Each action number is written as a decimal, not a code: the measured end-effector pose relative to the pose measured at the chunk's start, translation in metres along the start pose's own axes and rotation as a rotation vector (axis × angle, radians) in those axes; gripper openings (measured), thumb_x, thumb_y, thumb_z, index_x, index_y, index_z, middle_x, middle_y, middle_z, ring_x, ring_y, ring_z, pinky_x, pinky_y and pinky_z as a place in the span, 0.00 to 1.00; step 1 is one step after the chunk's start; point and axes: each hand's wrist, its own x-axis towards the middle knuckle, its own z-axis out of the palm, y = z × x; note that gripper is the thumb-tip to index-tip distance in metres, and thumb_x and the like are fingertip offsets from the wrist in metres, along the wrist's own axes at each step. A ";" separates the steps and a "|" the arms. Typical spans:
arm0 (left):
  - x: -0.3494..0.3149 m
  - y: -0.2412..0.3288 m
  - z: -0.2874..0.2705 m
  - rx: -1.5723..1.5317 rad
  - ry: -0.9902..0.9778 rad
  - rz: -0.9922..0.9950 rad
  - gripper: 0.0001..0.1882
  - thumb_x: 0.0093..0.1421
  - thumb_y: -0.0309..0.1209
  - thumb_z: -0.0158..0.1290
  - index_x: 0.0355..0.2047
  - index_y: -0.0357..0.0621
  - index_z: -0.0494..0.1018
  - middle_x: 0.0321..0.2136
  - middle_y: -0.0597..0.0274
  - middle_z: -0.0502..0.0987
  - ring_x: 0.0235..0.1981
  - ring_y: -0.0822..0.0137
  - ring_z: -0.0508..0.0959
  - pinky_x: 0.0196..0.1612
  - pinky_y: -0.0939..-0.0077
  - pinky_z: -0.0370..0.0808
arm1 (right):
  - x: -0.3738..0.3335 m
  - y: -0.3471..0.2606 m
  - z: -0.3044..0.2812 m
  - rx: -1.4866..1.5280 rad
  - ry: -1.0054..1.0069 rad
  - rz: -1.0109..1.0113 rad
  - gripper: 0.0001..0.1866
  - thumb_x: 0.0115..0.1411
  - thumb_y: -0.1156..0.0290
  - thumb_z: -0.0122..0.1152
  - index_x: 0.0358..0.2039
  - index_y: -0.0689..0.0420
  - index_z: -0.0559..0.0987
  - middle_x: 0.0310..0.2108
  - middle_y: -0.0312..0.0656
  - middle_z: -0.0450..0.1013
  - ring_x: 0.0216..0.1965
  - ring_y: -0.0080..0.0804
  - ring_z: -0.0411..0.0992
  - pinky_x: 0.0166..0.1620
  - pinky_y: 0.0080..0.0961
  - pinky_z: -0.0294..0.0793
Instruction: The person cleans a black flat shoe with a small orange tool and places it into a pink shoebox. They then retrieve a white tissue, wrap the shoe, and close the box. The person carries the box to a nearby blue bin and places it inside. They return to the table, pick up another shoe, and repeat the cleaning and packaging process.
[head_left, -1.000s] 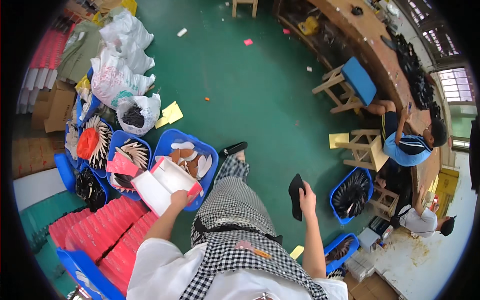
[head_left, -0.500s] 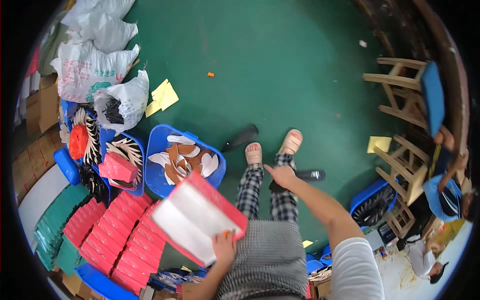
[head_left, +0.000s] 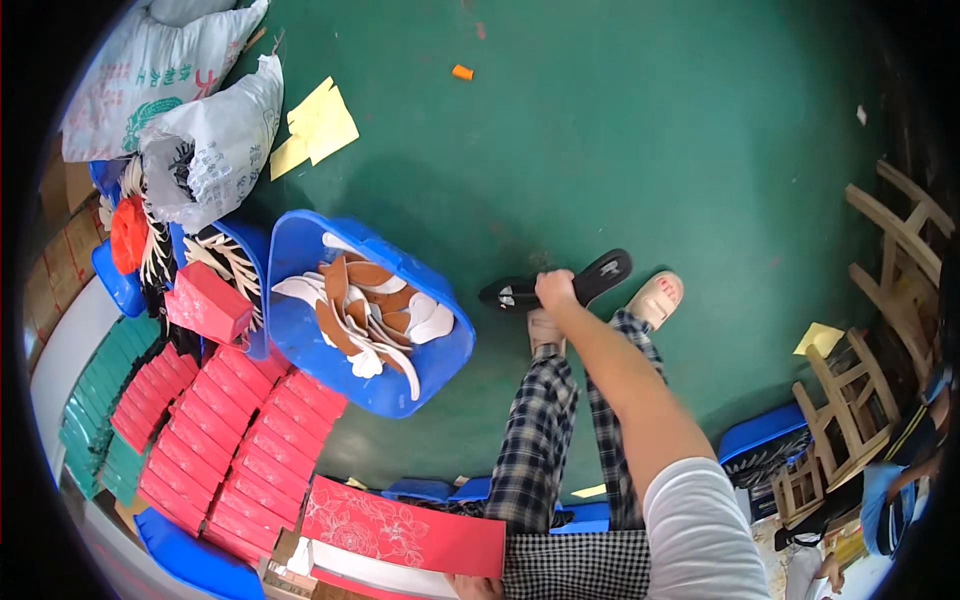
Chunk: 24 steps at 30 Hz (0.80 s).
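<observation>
My right hand (head_left: 556, 289) reaches down over my feet, its fingers closed on black slippers (head_left: 606, 273). One end, with a light ornament, shows left of the hand, and a black insole shows to the right. The hand hides where the two meet. At the lower edge my left hand (head_left: 476, 587) grips a red cardboard box (head_left: 405, 530) with a silvery flower print. White lining shows along its near side, and the box lies close to my checked apron (head_left: 575, 565).
A blue bin (head_left: 290, 330) of white and brown shoe pieces stands left of my feet. Stacked red boxes (head_left: 215, 430), green boxes (head_left: 95, 415) and white sacks (head_left: 215, 150) line the left. Wooden stools (head_left: 850, 410) and people (head_left: 890, 510) are at the right.
My right hand has come left and down to the black slipper on the floor, with the other slipper. The red box has tipped and moved toward me, its printed side now showing.
</observation>
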 end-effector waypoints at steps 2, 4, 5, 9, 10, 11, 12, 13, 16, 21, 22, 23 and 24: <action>0.003 0.010 -0.007 0.016 0.035 0.046 0.16 0.57 0.28 0.51 0.46 0.37 0.72 0.44 0.44 0.73 0.48 0.45 0.70 0.55 0.46 0.59 | -0.018 0.013 -0.021 0.003 -0.087 0.032 0.08 0.55 0.67 0.56 0.30 0.43 0.84 0.30 0.25 0.78 0.33 0.29 0.78 0.22 0.32 0.66; 0.009 0.022 -0.020 0.025 0.086 0.103 0.16 0.57 0.29 0.51 0.46 0.38 0.72 0.44 0.44 0.73 0.48 0.45 0.70 0.55 0.46 0.59 | -0.053 0.036 -0.047 -0.061 -0.140 -0.058 0.11 0.57 0.67 0.55 0.38 0.45 0.83 0.38 0.29 0.79 0.41 0.31 0.77 0.29 0.34 0.72; 0.009 0.028 -0.021 0.020 0.126 0.066 0.15 0.58 0.30 0.51 0.45 0.42 0.73 0.45 0.46 0.74 0.49 0.45 0.70 0.55 0.47 0.59 | -0.075 0.049 -0.061 -0.071 -0.134 -0.051 0.13 0.59 0.67 0.53 0.42 0.47 0.83 0.42 0.32 0.78 0.45 0.33 0.76 0.34 0.37 0.74; 0.020 0.055 -0.036 0.028 0.228 0.097 0.18 0.53 0.34 0.53 0.43 0.40 0.75 0.42 0.47 0.76 0.48 0.48 0.73 0.57 0.50 0.61 | -0.186 0.141 -0.108 0.199 -0.344 0.125 0.15 0.60 0.66 0.53 0.45 0.50 0.82 0.49 0.38 0.77 0.49 0.36 0.75 0.42 0.39 0.76; 0.014 0.067 -0.047 0.026 0.240 0.127 0.17 0.55 0.34 0.52 0.43 0.41 0.75 0.41 0.47 0.77 0.46 0.47 0.74 0.54 0.50 0.63 | -0.223 0.155 -0.133 0.240 -0.354 0.161 0.15 0.58 0.65 0.55 0.45 0.51 0.82 0.48 0.38 0.77 0.50 0.37 0.75 0.44 0.42 0.76; 0.019 0.085 -0.063 0.024 0.240 0.207 0.15 0.57 0.33 0.50 0.43 0.42 0.74 0.39 0.47 0.77 0.44 0.47 0.74 0.51 0.50 0.65 | -0.261 0.182 -0.133 0.248 -0.346 0.264 0.16 0.56 0.65 0.57 0.45 0.52 0.81 0.48 0.39 0.77 0.50 0.38 0.75 0.45 0.44 0.76; 0.023 0.101 -0.078 0.025 0.247 0.266 0.13 0.59 0.32 0.48 0.43 0.43 0.74 0.38 0.46 0.77 0.42 0.46 0.75 0.48 0.49 0.67 | -0.299 0.206 -0.148 0.313 -0.374 0.326 0.19 0.53 0.65 0.60 0.45 0.52 0.81 0.48 0.39 0.77 0.49 0.37 0.75 0.44 0.43 0.77; 0.027 0.110 -0.093 0.021 0.235 0.269 0.13 0.60 0.32 0.48 0.43 0.43 0.74 0.35 0.46 0.78 0.39 0.46 0.76 0.46 0.49 0.68 | -0.338 0.228 -0.181 0.324 -0.424 0.324 0.21 0.50 0.63 0.63 0.47 0.51 0.80 0.48 0.39 0.77 0.48 0.36 0.76 0.44 0.41 0.77; 0.049 0.126 -0.136 -0.010 0.239 0.272 0.13 0.61 0.34 0.45 0.41 0.43 0.74 0.28 0.47 0.79 0.32 0.45 0.78 0.38 0.50 0.72 | -0.428 0.307 -0.264 0.395 -0.418 0.384 0.26 0.48 0.54 0.67 0.47 0.51 0.80 0.48 0.39 0.77 0.48 0.39 0.76 0.49 0.41 0.75; 0.093 0.165 -0.248 0.018 0.277 0.353 0.15 0.59 0.42 0.47 0.40 0.48 0.76 0.27 0.46 0.79 0.28 0.45 0.79 0.36 0.50 0.74 | -0.559 0.446 -0.329 0.644 -0.210 0.427 0.30 0.48 0.45 0.64 0.44 0.56 0.81 0.45 0.47 0.77 0.47 0.44 0.75 0.50 0.38 0.73; 0.100 0.174 -0.266 0.017 0.240 0.316 0.16 0.58 0.42 0.48 0.40 0.47 0.76 0.29 0.46 0.79 0.30 0.45 0.79 0.37 0.50 0.73 | -0.579 0.469 -0.347 0.715 -0.143 0.404 0.29 0.48 0.45 0.63 0.42 0.56 0.82 0.43 0.49 0.78 0.46 0.45 0.75 0.49 0.37 0.73; 0.107 0.182 -0.286 0.010 0.223 0.265 0.16 0.58 0.42 0.49 0.40 0.47 0.76 0.30 0.46 0.79 0.31 0.45 0.79 0.39 0.50 0.73 | -0.597 0.485 -0.375 0.878 -0.016 0.425 0.27 0.49 0.47 0.61 0.39 0.58 0.83 0.41 0.51 0.78 0.44 0.47 0.76 0.48 0.37 0.73; 0.118 0.191 -0.303 0.007 0.205 0.224 0.17 0.57 0.43 0.50 0.40 0.46 0.76 0.31 0.46 0.79 0.33 0.46 0.78 0.40 0.51 0.73 | -0.614 0.494 -0.404 0.941 0.159 0.416 0.25 0.50 0.49 0.61 0.38 0.59 0.83 0.37 0.48 0.79 0.38 0.41 0.77 0.44 0.35 0.74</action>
